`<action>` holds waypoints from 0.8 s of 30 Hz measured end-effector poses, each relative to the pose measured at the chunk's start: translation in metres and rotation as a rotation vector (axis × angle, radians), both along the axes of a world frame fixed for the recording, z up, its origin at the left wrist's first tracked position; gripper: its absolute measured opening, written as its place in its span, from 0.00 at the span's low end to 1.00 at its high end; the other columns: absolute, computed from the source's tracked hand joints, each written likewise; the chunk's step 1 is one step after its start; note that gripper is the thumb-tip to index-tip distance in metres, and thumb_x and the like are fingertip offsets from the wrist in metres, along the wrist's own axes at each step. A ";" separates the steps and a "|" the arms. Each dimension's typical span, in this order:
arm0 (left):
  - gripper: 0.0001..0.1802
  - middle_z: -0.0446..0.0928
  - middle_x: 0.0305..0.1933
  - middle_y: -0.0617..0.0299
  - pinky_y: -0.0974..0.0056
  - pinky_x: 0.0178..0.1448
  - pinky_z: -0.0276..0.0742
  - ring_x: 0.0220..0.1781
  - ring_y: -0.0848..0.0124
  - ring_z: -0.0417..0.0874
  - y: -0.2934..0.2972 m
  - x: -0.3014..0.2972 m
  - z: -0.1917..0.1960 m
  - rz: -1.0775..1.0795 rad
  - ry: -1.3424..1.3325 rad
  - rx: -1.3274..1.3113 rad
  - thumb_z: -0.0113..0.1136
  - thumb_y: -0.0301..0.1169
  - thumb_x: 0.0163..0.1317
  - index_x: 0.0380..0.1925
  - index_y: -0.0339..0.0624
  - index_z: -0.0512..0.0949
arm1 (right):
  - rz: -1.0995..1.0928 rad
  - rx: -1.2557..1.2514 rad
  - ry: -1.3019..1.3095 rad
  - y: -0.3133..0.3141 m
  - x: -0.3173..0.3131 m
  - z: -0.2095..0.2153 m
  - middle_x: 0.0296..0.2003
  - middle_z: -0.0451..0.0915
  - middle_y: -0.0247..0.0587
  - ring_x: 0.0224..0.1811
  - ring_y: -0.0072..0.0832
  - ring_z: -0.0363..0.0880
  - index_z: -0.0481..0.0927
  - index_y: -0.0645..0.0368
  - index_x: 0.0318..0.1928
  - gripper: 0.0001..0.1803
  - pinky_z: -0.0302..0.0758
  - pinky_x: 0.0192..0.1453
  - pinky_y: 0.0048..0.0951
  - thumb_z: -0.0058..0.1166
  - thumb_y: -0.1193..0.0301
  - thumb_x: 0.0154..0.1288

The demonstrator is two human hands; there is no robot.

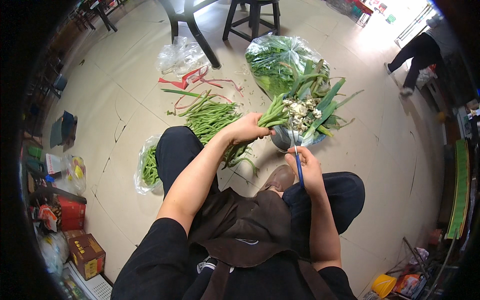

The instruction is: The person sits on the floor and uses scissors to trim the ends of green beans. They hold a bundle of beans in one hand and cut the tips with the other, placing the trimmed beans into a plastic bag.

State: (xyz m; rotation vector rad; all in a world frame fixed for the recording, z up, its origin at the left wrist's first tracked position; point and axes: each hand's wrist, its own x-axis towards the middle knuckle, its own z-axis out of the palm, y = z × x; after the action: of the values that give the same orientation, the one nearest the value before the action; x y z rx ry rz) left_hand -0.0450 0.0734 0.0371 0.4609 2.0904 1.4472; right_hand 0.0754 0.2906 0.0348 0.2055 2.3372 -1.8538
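Green beans, held in my left fingers, slant forward-right | right fingers hold scissors pointing forward | tiled floor, stool

Person, seated, dressed dark throughout. Black shirt, short sleeves: left sleeve loose and wide, right sleeve cut off by the lower edge of view. White print on the chest, partly covered; lettering too small to make out from here. Over it, a dark brown apron, cloth creased, with a small pale curved mark near the bib's top. Two brown straps. Trousers dark, navy to black. One brown shoe visible, rounded. Left hand and right hand bare, forearms likewise.
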 end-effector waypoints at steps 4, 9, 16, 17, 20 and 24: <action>0.13 0.82 0.32 0.65 0.68 0.40 0.73 0.33 0.76 0.77 -0.003 0.001 -0.006 -0.079 0.138 0.068 0.62 0.29 0.56 0.42 0.41 0.81 | 0.006 -0.040 -0.076 -0.001 0.001 0.008 0.21 0.71 0.23 0.20 0.10 0.64 0.77 0.61 0.40 0.13 0.58 0.23 0.15 0.63 0.65 0.64; 0.16 0.83 0.38 0.55 0.63 0.47 0.75 0.39 0.68 0.82 -0.004 0.005 0.004 -0.021 0.226 -0.039 0.60 0.29 0.56 0.45 0.39 0.79 | -0.099 -0.112 -0.144 -0.002 0.003 0.016 0.20 0.70 0.23 0.19 0.10 0.64 0.78 0.61 0.40 0.13 0.57 0.21 0.16 0.62 0.65 0.65; 0.19 0.80 0.38 0.44 0.57 0.48 0.75 0.41 0.52 0.82 0.001 0.004 -0.009 0.113 0.414 -0.176 0.59 0.28 0.54 0.48 0.38 0.77 | 0.003 -0.072 0.000 -0.002 0.003 -0.002 0.21 0.68 0.22 0.21 0.10 0.60 0.76 0.63 0.44 0.15 0.55 0.24 0.17 0.61 0.65 0.66; 0.19 0.80 0.37 0.44 0.56 0.47 0.76 0.40 0.52 0.82 0.002 0.005 -0.008 0.110 0.414 -0.200 0.58 0.28 0.54 0.48 0.38 0.77 | 0.008 -0.089 -0.005 -0.004 0.003 -0.001 0.21 0.68 0.22 0.21 0.10 0.59 0.76 0.63 0.44 0.15 0.55 0.24 0.18 0.61 0.65 0.66; 0.17 0.80 0.35 0.44 0.56 0.45 0.76 0.38 0.51 0.82 0.003 0.008 -0.007 0.085 0.482 -0.184 0.58 0.27 0.53 0.45 0.38 0.77 | 0.035 -0.062 -0.006 -0.002 0.002 -0.002 0.22 0.68 0.22 0.22 0.10 0.60 0.75 0.64 0.45 0.15 0.56 0.25 0.18 0.61 0.66 0.66; 0.15 0.80 0.36 0.44 0.54 0.46 0.76 0.40 0.50 0.81 0.003 0.007 -0.006 0.145 0.407 -0.212 0.57 0.27 0.52 0.43 0.38 0.77 | -0.019 -0.131 0.003 -0.007 0.003 0.002 0.23 0.69 0.23 0.23 0.11 0.62 0.75 0.64 0.46 0.15 0.58 0.27 0.17 0.60 0.66 0.67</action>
State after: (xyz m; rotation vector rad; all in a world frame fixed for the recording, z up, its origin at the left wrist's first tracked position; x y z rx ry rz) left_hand -0.0380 0.0766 0.0315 0.5657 2.6161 1.2678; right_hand 0.0782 0.2833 0.0368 0.2105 2.2127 -2.0087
